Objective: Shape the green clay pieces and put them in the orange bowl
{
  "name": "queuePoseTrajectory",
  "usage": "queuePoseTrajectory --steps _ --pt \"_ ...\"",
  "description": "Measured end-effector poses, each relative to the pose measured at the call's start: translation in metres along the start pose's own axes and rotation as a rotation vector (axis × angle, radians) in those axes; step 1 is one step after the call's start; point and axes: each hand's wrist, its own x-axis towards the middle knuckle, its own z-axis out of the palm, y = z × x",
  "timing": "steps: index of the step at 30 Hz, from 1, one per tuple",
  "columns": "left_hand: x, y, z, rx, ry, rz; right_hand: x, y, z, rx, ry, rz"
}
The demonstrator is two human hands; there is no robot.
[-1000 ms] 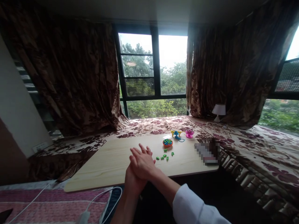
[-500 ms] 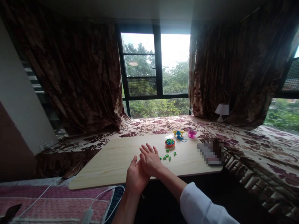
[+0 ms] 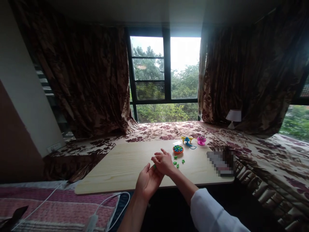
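My left hand (image 3: 147,183) is turned palm up over the near part of the table, its thumb spread. My right hand (image 3: 164,163) lies across its fingers from above, its own fingers stretched out and slightly bent. A small green piece (image 3: 154,166) shows between the hands, on the left hand's side; most of the left fingers are hidden. Beyond the right hand, several leaf-like green pieces (image 3: 178,166) lie loose. Behind them stands an orange bowl (image 3: 178,152) filled with small green and blue pieces.
The light wooden table (image 3: 116,170) also bears a yellow and blue toy (image 3: 187,140), a pink stand (image 3: 201,141) with small things in it, and a pixelated dark object (image 3: 222,162) at right. A white cable (image 3: 108,197) runs beside the near edge. A lamp (image 3: 233,116) stands at far right.
The view has shifted slightly, so everything sits further right. My right hand has slid a little over the left, and a green piece now shows between them.
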Motion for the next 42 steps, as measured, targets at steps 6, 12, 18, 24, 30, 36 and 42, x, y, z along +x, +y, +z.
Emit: queuePoseTrajectory --steps 6,12,18,24,30,36,42 --pt "-0.001 0.004 -0.016 -0.031 0.05 -0.063 -0.009 0.013 -0.007 0.178 -0.095 -0.068" --pt "-0.001 0.007 -0.007 -0.025 0.059 -0.076 -0.027 0.011 -0.016 0.235 -0.053 -0.113" --pt "-0.004 0.009 0.001 0.043 0.076 -0.032 -0.023 0.014 -0.009 0.331 -0.014 -0.048" --pt "-0.005 0.006 0.004 0.168 0.117 0.047 -0.024 0.013 -0.005 0.476 -0.017 0.016" --pt "-0.001 0.004 -0.004 0.243 0.224 0.101 -0.021 0.013 -0.001 0.653 0.002 0.127" --pt "0.01 0.015 -0.018 0.098 0.354 0.173 -0.022 0.0 -0.008 0.663 0.071 0.064" --pt "0.009 0.021 -0.006 -0.081 0.134 0.189 -0.044 -0.034 0.004 0.4 0.099 -0.126"
